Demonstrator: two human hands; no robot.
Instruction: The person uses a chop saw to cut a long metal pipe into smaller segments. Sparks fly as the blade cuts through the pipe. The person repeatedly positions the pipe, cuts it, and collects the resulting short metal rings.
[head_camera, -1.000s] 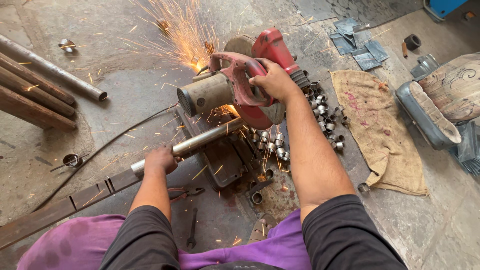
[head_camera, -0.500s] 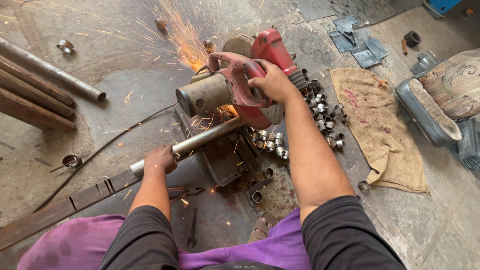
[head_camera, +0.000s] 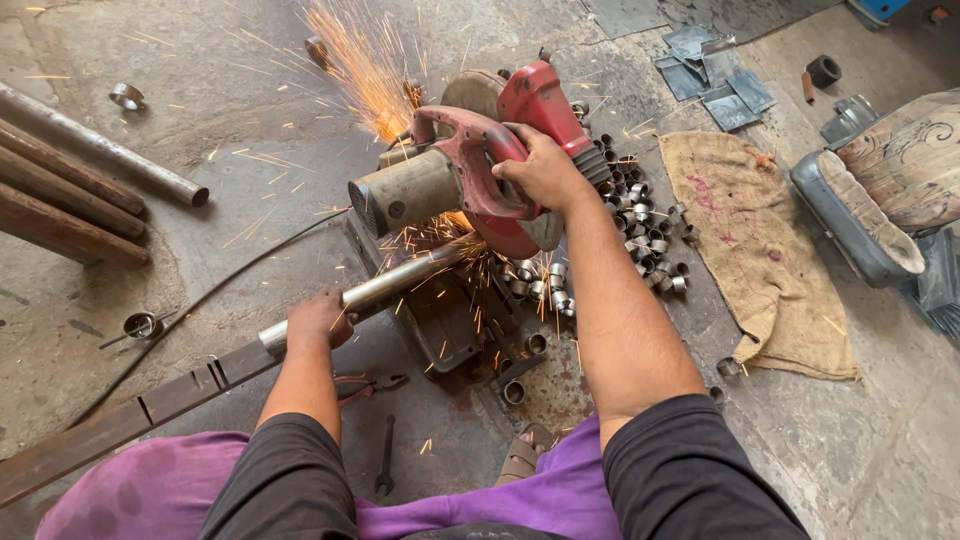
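A red chop saw (head_camera: 470, 170) stands on the concrete floor, its blade down on a shiny metal pipe (head_camera: 400, 282) and throwing orange sparks up and to the left. My right hand (head_camera: 543, 168) grips the saw's red handle. My left hand (head_camera: 318, 320) holds the pipe near its left end, beside the saw's base. Several short cut pipe rings (head_camera: 640, 240) lie in a heap to the right of the saw.
Long rusty pipes (head_camera: 90, 190) lie at the left. A flat steel bar (head_camera: 130, 415) runs along the lower left. A burlap sack (head_camera: 760, 250), metal plates (head_camera: 715, 75), a wrench (head_camera: 385, 460) and a black cable (head_camera: 200, 305) are on the floor.
The saw head has dipped slightly lower onto the pipe and the spark spray keeps shifting. Both hands hold their places.
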